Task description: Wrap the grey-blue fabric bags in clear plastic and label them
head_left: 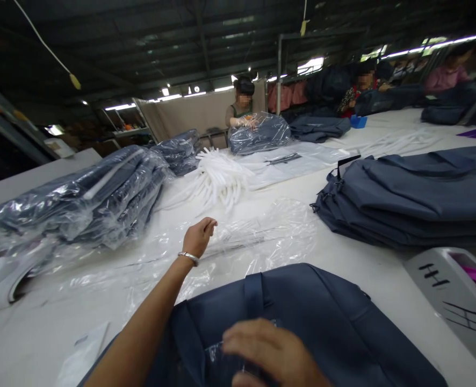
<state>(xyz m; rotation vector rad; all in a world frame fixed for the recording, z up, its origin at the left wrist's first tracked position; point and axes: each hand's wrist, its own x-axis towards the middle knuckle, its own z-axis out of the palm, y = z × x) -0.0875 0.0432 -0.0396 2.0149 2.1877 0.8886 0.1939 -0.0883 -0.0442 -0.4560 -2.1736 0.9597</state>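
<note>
Left hand [200, 236]: fingers half-curled over clear plastic [288, 231]; we can't tell any hold;
Right hand [276, 352]: loosely bent over our navy bag [314, 306], perhaps steadying; hold unclear;
Navy bag: right before us, likely for easy reach

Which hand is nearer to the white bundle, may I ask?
Left: the left hand is short of the white bundle; the right hand farther away, over the navy bag.

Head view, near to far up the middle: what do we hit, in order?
Navy bag → clear plastic film → bundle of white strips → plastic-wrapped bag → co-worker.
</note>
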